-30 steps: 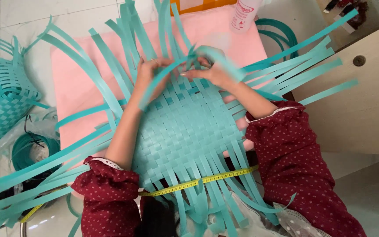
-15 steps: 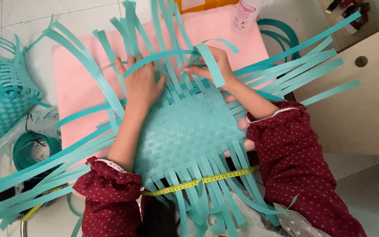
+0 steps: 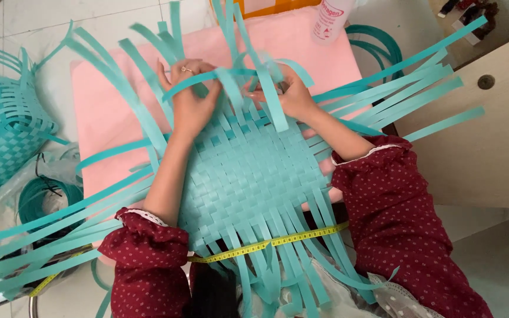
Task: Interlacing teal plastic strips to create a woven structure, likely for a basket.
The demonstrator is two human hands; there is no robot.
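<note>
The loose strip (image 3: 207, 79) has dropped lower; both hands pinch it over a pink mat (image 3: 107, 112) on tiled floor (image 3: 60, 23).

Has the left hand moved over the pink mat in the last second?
Yes. The left hand has slid left along the far edge of the weave, against the pink mat.

One view only: we look from the head, steeply down and close, over both hands (image 3: 240, 97) at the woven teal mat (image 3: 248, 176); floor fills the edges.
</note>
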